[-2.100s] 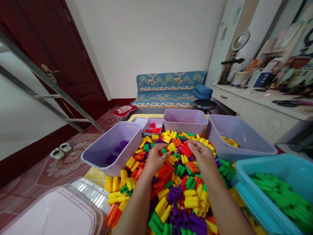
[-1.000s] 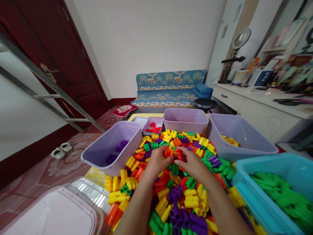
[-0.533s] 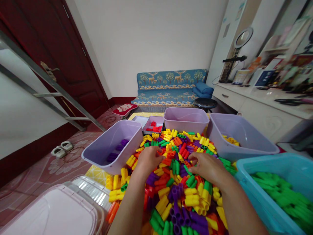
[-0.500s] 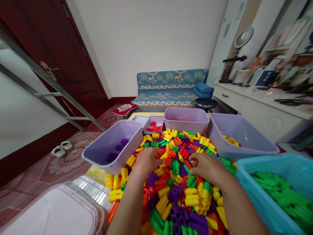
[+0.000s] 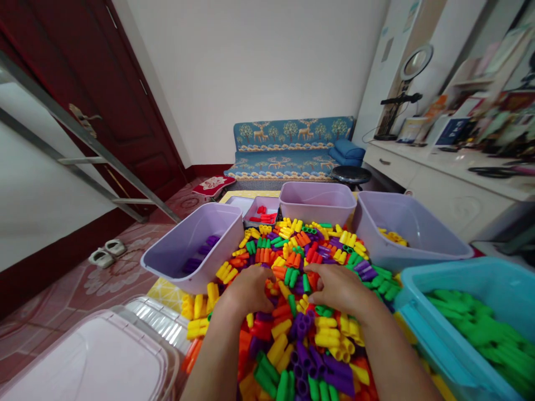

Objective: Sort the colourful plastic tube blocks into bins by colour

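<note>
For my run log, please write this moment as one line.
left hand: in pile | right hand: in pile | turquoise bin: green pieces | small tray: red pieces

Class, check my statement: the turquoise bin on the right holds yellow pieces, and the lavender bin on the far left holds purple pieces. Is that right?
Not quite: the turquoise bin on the right holds green pieces, not yellow, as the head view shows. The lavender bin on the far left does hold purple pieces.
</note>
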Demonstrator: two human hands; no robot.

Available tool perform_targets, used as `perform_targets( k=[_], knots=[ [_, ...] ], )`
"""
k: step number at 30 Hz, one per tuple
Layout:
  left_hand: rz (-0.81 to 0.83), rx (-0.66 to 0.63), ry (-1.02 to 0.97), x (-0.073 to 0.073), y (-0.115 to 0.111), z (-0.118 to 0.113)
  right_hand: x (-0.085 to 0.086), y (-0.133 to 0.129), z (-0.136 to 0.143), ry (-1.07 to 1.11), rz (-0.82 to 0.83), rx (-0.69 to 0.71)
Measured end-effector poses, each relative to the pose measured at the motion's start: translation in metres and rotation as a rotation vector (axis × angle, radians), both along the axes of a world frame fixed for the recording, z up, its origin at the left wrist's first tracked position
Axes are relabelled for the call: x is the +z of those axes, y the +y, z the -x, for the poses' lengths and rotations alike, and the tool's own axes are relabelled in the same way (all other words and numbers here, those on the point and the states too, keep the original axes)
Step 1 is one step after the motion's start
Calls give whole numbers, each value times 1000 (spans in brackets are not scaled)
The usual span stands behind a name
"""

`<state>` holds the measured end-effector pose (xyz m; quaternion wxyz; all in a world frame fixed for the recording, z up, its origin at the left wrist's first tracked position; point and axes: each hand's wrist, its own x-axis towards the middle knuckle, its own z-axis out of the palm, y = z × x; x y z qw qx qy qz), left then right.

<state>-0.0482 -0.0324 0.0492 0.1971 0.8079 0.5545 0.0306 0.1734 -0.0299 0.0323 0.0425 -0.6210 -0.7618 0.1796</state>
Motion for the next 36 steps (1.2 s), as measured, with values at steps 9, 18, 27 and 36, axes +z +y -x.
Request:
perform_targets(
  k=[9,18,27,36],
  knots=[
    [-158,69,-289,-30,26,-45,-19,8,13,312,-109,10],
    [-169,135,-899,-40,49,-60,-28,29,7,847,-157,-263],
    [-173,165,-529,-46,46,-44,-11,11,13,88,-149,-187],
    [-147,114,-546,-49,47,-41,-20,15,21,164,-126,-184]
  ],
)
